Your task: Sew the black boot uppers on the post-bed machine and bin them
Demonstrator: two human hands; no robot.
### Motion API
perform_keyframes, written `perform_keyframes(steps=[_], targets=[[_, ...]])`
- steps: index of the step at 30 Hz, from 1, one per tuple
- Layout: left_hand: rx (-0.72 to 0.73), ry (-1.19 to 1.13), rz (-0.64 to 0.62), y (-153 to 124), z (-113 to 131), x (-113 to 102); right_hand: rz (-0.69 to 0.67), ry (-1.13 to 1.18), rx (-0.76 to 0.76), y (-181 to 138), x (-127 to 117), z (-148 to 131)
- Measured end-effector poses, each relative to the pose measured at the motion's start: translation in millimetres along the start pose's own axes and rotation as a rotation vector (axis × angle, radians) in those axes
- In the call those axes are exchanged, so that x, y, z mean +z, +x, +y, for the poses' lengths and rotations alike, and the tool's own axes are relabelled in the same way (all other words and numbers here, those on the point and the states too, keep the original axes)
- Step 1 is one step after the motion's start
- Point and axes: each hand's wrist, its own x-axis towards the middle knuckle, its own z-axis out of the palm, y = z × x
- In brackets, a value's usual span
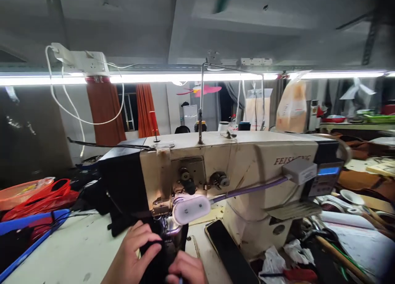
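Observation:
A sewing machine (247, 164) with a cream body and dark ends stands across the view. Black fabric (152, 257) lies at its needle area, under the presser foot (171, 226). My left hand (132, 255) is closed on the fabric's left side, thumb and forefinger bent against it. My right hand (187, 269) has curled fingers at the fabric's right edge, close to the front of the picture. A small pale-blue bit shows under its fingers, too little to name. A white lamp (191, 210) on a purple flexible neck partly hides the needle.
A phone (231, 251) lies right of my right hand. Beyond it are crumpled plastic (273, 265) and a red-handled tool (299, 274). At left stand a blue bin (60, 216) and a red bag (40, 199). More black cloth (117, 206) lies behind my left hand.

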Motion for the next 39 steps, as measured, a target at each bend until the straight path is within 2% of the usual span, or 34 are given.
perform_keyframes(steps=[2,4,6,11,14,18,24,31,39], targets=[[-0.171,-0.072,-0.064,-0.7,8.5,4.6,-0.089,0.006,-0.068,17.2,-27.3,-6.7],[-0.309,-0.165,-0.128,2.6,13.1,8.1,-0.079,-0.086,-0.116,36.1,-48.7,-7.3],[-0.410,-0.262,-0.175,7.4,14.0,10.9,-0.080,-0.189,-0.221,50.3,-59.1,-2.7],[-0.577,-0.368,-0.242,10.2,7.7,20.2,-0.230,-0.301,-0.368,59.8,-57.4,17.2],[-0.610,-0.338,-0.250,7.2,2.7,24.8,-0.316,-0.284,-0.421,59.4,-55.5,26.5],[-0.625,-0.427,-0.282,6.1,-1.9,26.9,-0.364,-0.296,-0.438,61.8,-57.3,29.8],[-0.661,-0.584,-0.216,11.8,-6.0,33.8,-0.460,-0.368,-0.405,65.4,-64.5,33.0],[-0.854,-0.784,-0.132,20.2,-4.6,37.0,-0.523,-0.398,-0.355,60.6,-67.1,40.9],[-0.962,-0.820,-0.017,15.9,2.2,40.5,-0.332,-0.457,-0.426,54.1,-56.5,39.5]])
